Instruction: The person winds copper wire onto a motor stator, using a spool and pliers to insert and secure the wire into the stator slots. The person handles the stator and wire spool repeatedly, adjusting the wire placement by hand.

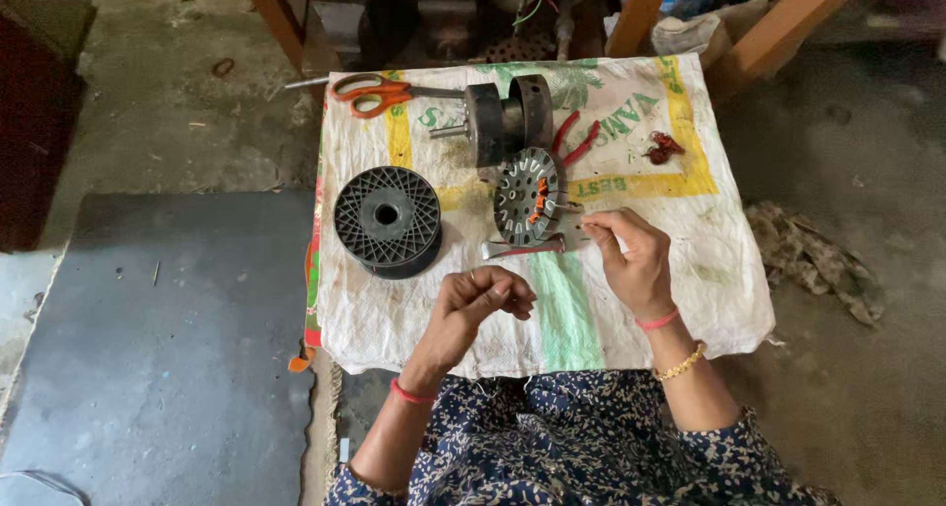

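on a rough concrete floor, a printed sack cloth point(631, 299) covers a low table. the right hand point(636, 260) pinches something too thin to make out beside the upright slotted stator point(529, 196). the left hand point(478, 304) is curled, fingers pressed together. it looks like the winding step; the next move needs careful threading through 1 slot.

Sack-covered table point(690, 299), spool point(386, 217), stator point(529, 197), scissors point(372, 94), motor housing point(505, 120)

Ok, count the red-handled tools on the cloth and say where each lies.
2. The scissors lie at the cloth's far left corner. The pliers lie behind the slotted metal disc, their head hidden by the dark motor part. More could be hidden there.
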